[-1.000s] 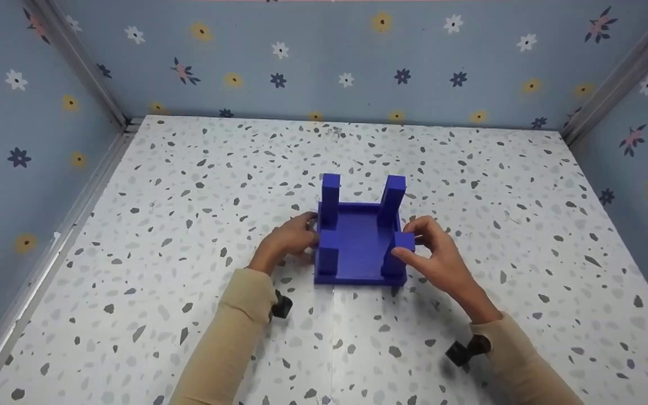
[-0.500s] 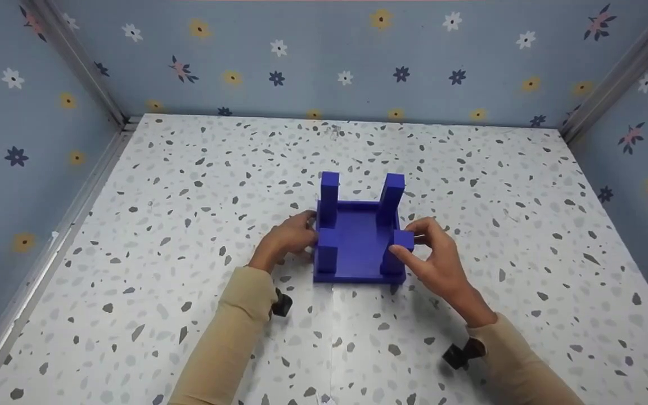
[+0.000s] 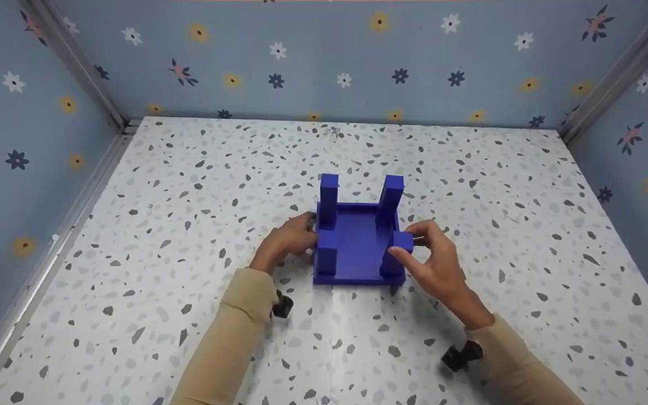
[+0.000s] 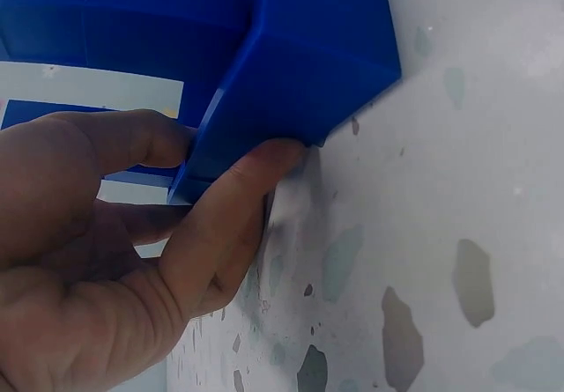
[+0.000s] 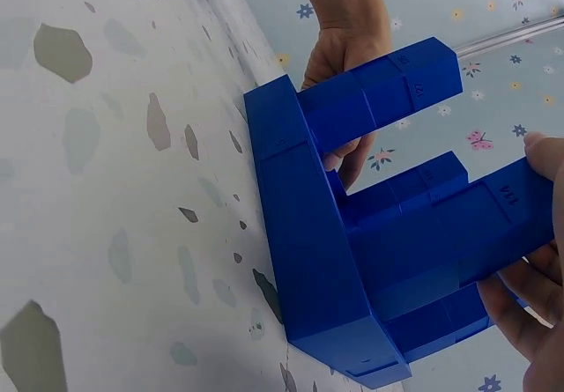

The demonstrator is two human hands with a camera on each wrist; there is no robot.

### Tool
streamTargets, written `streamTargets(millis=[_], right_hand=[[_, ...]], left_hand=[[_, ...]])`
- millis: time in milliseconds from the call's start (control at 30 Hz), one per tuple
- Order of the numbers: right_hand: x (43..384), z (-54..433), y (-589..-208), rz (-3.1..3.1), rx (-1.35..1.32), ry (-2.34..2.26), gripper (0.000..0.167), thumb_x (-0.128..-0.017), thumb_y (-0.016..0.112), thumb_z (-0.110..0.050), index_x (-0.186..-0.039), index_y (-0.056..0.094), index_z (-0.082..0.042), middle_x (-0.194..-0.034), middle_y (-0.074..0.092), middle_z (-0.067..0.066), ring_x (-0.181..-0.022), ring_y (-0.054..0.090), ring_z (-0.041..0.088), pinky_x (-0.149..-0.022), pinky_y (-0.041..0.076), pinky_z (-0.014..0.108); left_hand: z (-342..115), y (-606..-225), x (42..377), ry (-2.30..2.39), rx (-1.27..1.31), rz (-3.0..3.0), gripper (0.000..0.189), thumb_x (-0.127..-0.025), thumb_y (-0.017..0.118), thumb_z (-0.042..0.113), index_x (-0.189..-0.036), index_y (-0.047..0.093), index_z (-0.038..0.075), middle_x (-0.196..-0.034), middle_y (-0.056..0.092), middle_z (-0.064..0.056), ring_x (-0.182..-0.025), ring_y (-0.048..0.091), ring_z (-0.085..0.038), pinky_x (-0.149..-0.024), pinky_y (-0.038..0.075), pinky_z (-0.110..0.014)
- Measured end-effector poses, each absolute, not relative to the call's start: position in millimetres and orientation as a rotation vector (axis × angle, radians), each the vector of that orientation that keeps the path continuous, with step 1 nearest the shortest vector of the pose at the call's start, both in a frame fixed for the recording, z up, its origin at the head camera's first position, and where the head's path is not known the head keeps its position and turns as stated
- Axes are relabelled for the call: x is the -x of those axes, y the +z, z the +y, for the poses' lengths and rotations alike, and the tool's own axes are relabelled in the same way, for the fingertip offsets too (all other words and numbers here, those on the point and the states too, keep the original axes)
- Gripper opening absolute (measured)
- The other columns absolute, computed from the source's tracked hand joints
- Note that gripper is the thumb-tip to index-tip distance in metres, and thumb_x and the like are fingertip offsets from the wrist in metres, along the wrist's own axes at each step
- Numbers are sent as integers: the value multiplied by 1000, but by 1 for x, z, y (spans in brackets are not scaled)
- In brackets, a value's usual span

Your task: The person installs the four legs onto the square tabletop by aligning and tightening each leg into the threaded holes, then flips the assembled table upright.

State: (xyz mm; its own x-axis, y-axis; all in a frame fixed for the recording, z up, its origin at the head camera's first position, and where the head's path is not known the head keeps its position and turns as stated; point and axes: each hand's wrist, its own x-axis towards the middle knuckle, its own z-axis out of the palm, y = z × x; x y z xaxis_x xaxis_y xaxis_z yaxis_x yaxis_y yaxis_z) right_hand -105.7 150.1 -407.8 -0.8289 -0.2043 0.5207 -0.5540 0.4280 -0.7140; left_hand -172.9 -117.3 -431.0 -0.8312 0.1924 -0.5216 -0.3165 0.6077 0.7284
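A blue square base [image 3: 358,279] with a low rim lies on the table, like an upturned toy table. Thick square posts rise from its corners. My left hand [image 3: 290,236] grips the base's left side; the left wrist view shows fingers [image 4: 233,189] bent against its wall [image 4: 308,66], with some fingertips hidden behind it. My right hand [image 3: 439,259] pinches the top of the near right post [image 3: 403,242] between thumb and fingers. In the right wrist view that post [image 5: 423,251] stands on the base [image 5: 304,225], joined to its corner.
The white speckled tabletop [image 3: 217,169] spreads around the base. Flowered blue panels [image 3: 324,56] stand at the back and both sides, with metal rails [image 3: 79,62] at the corners. A small black device [image 3: 283,306] sits at the left wrist and another [image 3: 456,358] at the right.
My right wrist has shifted very slightly to the left. Both hands keep the same hold, and the blue base and posts stay in place.
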Motion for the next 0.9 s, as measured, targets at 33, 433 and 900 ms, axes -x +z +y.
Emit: streamTargets(millis=[33,433,900], right_hand=[[107,151,-411,-2332,-645,1363,31,-76,77,0,-97,56,7,-92,60,12,-86,60,10,-80,52,21],[118,160,-435,-2308,-658,1363,32,-78,79,-11,-100,58,-2,-96,61,3,-88,61,10,-81,52,21],[109,151,-420,-2319,-616,1356,32,-75,77,1,-98,56,6,-94,59,13,-88,58,9,-80,52,21]], left_hand=[[-117,-431,173,1173,98,2268,62,-91,57,33,-147,33,20,-110,66,-7,-80,69,-22,-73,47,-61],[-117,-432,174,1193,112,2256,64,-90,59,34,-147,33,20,-110,66,-6,-76,69,-22,-69,49,-55],[-116,-433,173,1179,92,2302,64,-90,58,31,-147,33,18,-113,63,-8,-74,65,-22,-65,50,-46]])
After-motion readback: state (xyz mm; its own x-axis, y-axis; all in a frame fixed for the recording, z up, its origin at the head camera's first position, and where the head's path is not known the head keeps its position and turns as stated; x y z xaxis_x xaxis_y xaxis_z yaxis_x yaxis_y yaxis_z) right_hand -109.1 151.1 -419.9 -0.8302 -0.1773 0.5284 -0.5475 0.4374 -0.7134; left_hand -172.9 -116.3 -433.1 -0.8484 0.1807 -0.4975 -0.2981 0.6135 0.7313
